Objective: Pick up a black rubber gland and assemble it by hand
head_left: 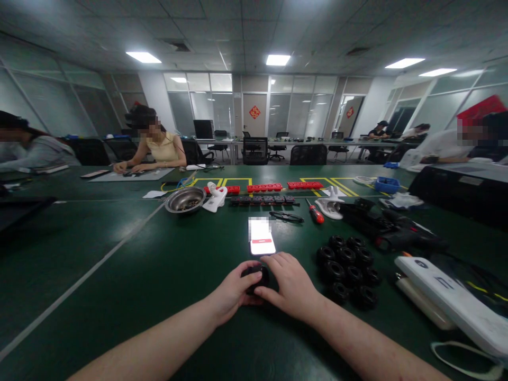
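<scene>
A black toy wheel (260, 282) is held just above the green table, in front of my body. My left hand (235, 290) is closed around its left side, thumb across the top. From the right, the fingers and thumb of my right hand (291, 283) close on the same wheel; its underside is hidden. Just beyond my fingertips lies a phone (262, 246) with a lit screen. To the right of my right hand, several similar black wheels (334, 271) sit in a cluster on the table.
A metal bowl (174, 206) with small parts stands left. Red strips (264, 188), a black segmented strip (264, 200), glasses (286, 217) and a red screwdriver (316, 214) lie farther back. At right are a white device (456, 301) and a blue basket (387, 184). Other people sit around.
</scene>
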### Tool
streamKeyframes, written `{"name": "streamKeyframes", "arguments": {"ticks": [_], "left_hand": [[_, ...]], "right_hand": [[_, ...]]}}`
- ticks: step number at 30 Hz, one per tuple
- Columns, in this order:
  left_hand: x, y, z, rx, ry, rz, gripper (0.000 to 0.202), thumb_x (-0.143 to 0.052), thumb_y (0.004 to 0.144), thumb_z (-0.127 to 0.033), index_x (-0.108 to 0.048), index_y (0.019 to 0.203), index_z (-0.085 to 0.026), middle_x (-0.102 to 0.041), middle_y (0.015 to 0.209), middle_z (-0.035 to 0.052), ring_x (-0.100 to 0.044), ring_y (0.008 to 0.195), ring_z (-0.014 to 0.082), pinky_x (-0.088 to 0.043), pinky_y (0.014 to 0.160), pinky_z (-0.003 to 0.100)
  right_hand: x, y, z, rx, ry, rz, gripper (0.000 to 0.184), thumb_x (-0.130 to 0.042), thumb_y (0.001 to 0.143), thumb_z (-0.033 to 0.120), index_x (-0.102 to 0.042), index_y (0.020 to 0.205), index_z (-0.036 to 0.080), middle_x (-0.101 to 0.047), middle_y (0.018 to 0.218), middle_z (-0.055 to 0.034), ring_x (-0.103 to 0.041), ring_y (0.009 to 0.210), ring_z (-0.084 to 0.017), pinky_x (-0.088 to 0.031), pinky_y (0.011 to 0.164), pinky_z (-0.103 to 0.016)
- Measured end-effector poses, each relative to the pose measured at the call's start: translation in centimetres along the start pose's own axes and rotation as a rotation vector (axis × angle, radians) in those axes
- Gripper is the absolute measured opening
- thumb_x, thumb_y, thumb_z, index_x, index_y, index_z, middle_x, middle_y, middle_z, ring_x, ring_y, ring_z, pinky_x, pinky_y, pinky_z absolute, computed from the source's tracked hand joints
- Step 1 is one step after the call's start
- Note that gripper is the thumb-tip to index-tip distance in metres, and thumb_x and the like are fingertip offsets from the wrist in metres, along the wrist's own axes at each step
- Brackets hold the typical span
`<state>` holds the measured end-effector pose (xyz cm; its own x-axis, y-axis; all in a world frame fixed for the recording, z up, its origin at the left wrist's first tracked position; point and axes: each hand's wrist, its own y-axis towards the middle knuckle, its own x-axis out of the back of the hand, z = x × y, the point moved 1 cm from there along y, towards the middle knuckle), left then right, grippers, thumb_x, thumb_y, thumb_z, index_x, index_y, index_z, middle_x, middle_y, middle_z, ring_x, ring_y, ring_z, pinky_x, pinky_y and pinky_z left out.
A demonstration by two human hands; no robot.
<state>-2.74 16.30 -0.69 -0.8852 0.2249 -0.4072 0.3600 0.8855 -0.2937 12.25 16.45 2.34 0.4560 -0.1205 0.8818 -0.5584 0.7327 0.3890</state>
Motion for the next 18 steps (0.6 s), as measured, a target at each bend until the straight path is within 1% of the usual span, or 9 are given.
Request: {"name": "streamKeyframes", "arguments": {"ticks": [2, 4, 8, 10, 12, 14, 15, 17, 18], "left_hand": [[0.04, -0.07, -0.04, -0.001, -0.001, -0.007, 0.033, -0.057, 0.075, -0.021, -0.043, 0.104, -0.016, -0.052, 0.093, 0.0067, -0.057, 0.066, 0.0128, -0.048, 0.055, 0.025], [0.05, -0.06, -0.09, 0.002, -0.001, 0.011, 0.030, -0.053, 0.078, -0.024, -0.042, 0.104, -0.017, -0.052, 0.092, 0.0066, -0.056, 0.062, 0.0111, -0.048, 0.052, 0.024], [-0.07, 0.04, -0.22, 0.015, 0.022, 0.041, 0.028, -0.040, 0.085, -0.036, -0.044, 0.102, -0.015, -0.051, 0.088, 0.0071, -0.056, 0.060, 0.0114, -0.047, 0.049, 0.023], [-0.17, 0.08, -0.23, 0.018, 0.012, 0.049, 0.027, -0.041, 0.085, -0.035, -0.044, 0.102, -0.015, -0.051, 0.086, 0.0065, -0.057, 0.061, 0.0124, -0.046, 0.049, 0.023], [-0.21, 0.10, -0.17, 0.010, -0.007, 0.041, 0.025, -0.044, 0.083, -0.031, -0.043, 0.103, -0.016, -0.051, 0.086, 0.0064, -0.056, 0.063, 0.0130, -0.046, 0.049, 0.023], [-0.17, 0.10, -0.06, -0.007, -0.016, 0.022, 0.026, -0.048, 0.081, -0.026, -0.042, 0.104, -0.016, -0.051, 0.091, 0.0074, -0.056, 0.068, 0.0141, -0.046, 0.052, 0.024], [-0.12, 0.09, -0.02, -0.015, -0.016, 0.010, 0.028, -0.050, 0.080, -0.024, -0.042, 0.105, -0.016, -0.050, 0.094, 0.0079, -0.056, 0.070, 0.0145, -0.046, 0.054, 0.025], [0.00, 0.05, 0.03, -0.023, -0.017, -0.008, 0.034, -0.053, 0.076, -0.021, -0.040, 0.107, -0.017, -0.049, 0.099, 0.0088, -0.057, 0.073, 0.0151, -0.047, 0.057, 0.026], [0.05, 0.03, 0.03, -0.023, -0.018, -0.012, 0.038, -0.055, 0.075, -0.019, -0.038, 0.109, -0.018, -0.048, 0.102, 0.0091, -0.057, 0.074, 0.0155, -0.047, 0.059, 0.027]], "right_hand": [[-0.13, 0.02, 0.04, -0.030, -0.017, 0.004, 0.034, -0.056, 0.075, 0.043, -0.055, 0.093, 0.014, -0.057, 0.086, -0.0083, -0.049, 0.082, -0.022, -0.040, 0.074, -0.037], [-0.26, 0.05, 0.02, -0.019, -0.011, 0.004, 0.031, -0.057, 0.075, 0.040, -0.055, 0.090, 0.014, -0.057, 0.083, -0.0078, -0.049, 0.080, -0.022, -0.040, 0.073, -0.036], [-0.20, 0.11, -0.10, 0.100, 0.056, -0.015, 0.037, -0.062, 0.072, 0.031, -0.051, 0.104, 0.014, -0.057, 0.092, -0.0078, -0.048, 0.085, -0.021, -0.039, 0.078, -0.036], [-0.05, 0.10, -0.17, 0.141, 0.081, -0.012, 0.039, -0.061, 0.073, 0.025, -0.048, 0.109, 0.016, -0.055, 0.098, -0.0078, -0.047, 0.090, -0.021, -0.038, 0.081, -0.035], [0.05, 0.08, -0.25, 0.136, 0.101, -0.005, 0.044, -0.060, 0.072, 0.021, -0.045, 0.113, 0.017, -0.054, 0.105, -0.0078, -0.045, 0.095, -0.021, -0.035, 0.086, -0.037], [0.04, 0.09, -0.32, 0.084, 0.111, -0.009, 0.048, -0.061, 0.071, 0.026, -0.044, 0.115, 0.016, -0.053, 0.108, -0.0085, -0.045, 0.097, -0.022, -0.034, 0.088, -0.038], [-0.01, 0.10, -0.35, 0.048, 0.105, -0.008, 0.046, -0.061, 0.072, 0.030, -0.046, 0.113, 0.015, -0.054, 0.105, -0.0089, -0.047, 0.096, -0.023, -0.035, 0.086, -0.039], [-0.15, 0.13, -0.38, -0.022, 0.076, 0.009, 0.037, -0.059, 0.073, 0.039, -0.053, 0.101, 0.014, -0.058, 0.094, -0.0089, -0.050, 0.088, -0.023, -0.038, 0.080, -0.038], [-0.22, 0.15, -0.38, -0.044, 0.064, 0.026, 0.033, -0.058, 0.074, 0.040, -0.055, 0.095, 0.015, -0.059, 0.088, -0.0084, -0.051, 0.084, -0.022, -0.040, 0.076, -0.037]]}}
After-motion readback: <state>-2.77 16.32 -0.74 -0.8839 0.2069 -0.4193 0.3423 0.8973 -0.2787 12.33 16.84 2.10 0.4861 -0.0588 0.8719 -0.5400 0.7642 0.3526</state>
